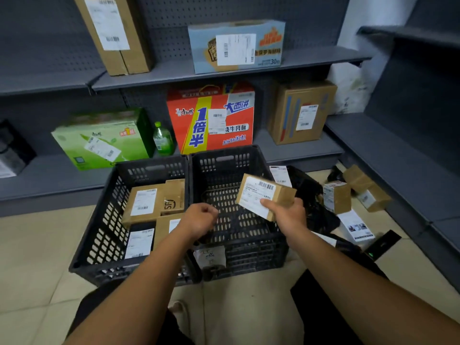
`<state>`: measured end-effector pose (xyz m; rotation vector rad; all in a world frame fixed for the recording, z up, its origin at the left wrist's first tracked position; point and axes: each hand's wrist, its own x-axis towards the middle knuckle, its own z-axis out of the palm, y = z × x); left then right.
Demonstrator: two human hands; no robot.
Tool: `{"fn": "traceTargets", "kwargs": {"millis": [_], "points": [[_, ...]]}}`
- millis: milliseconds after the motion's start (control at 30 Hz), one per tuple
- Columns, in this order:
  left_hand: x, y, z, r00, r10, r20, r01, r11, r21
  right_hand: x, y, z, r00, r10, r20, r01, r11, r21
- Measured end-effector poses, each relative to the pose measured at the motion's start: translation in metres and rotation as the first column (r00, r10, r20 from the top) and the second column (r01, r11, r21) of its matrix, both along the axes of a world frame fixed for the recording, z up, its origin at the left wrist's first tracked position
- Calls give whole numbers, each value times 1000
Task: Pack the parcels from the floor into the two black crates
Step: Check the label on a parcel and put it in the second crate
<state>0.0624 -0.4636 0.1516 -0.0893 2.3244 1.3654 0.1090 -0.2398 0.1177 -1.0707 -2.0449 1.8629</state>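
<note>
Two black crates stand side by side on the floor. The left crate (pixel 99 220) holds several brown labelled parcels (pixel 144 204). The right crate (pixel 254 255) shows only its bare slotted bottom. My right hand (pixel 286 215) grips a small brown parcel (pixel 263 192) with a white barcode label, tilted, above the right crate's right side. My left hand (pixel 201 219) hovers over the divide between the crates, fingers loosely curled and holding nothing. On the floor to the right lie more parcels: a black bag (pixel 313 205), a small brown box (pixel 337 196) and another brown box (pixel 366 188).
Grey shelving runs behind and to the right. The bottom shelf carries a green carton (pixel 99 140), a green bottle (pixel 163 139), a red noodle carton (pixel 211 118) and a brown box (pixel 302 112). A white-labelled bag (pixel 357 226) and a black device (pixel 382 244) lie on the tiles at right.
</note>
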Motion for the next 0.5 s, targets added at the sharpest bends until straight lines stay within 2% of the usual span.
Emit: {"fn": "traceTargets", "kwargs": {"millis": [200,367,500], "points": [[17,6,29,993,97,-60,-94,994,51,16,4,30,995,104,-9,-104,994,45],[36,18,19,992,109,-62,-104,992,73,32,17,50,971,216,-101,-220,975,-29],[56,20,16,991,106,-79,-99,991,93,60,22,64,960,254,-118,-264,961,-84]]}}
